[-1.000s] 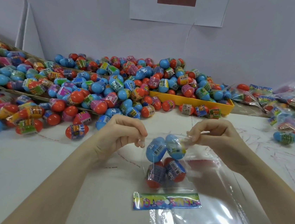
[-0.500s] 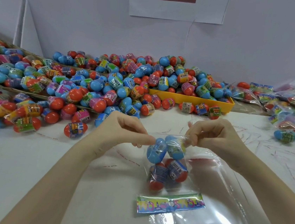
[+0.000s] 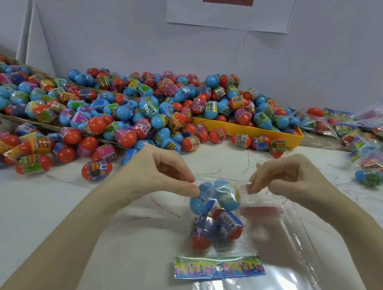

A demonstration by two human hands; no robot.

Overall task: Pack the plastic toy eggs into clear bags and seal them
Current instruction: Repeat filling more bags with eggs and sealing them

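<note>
Our left hand (image 3: 158,177) and right hand (image 3: 284,179) pinch the clear bag (image 3: 222,220) holding four eggs (image 3: 203,197).

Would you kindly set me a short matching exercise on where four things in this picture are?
Things:
1. yellow tray
2. colourful header card
3. sealed bags
4. left hand

Places:
A. far right of the table
B. at the bag's near end
C. behind the hands, heaped with eggs
D. pinching the bag's far edge on the left

Pairs: 1-C, 2-B, 3-A, 4-D
</note>
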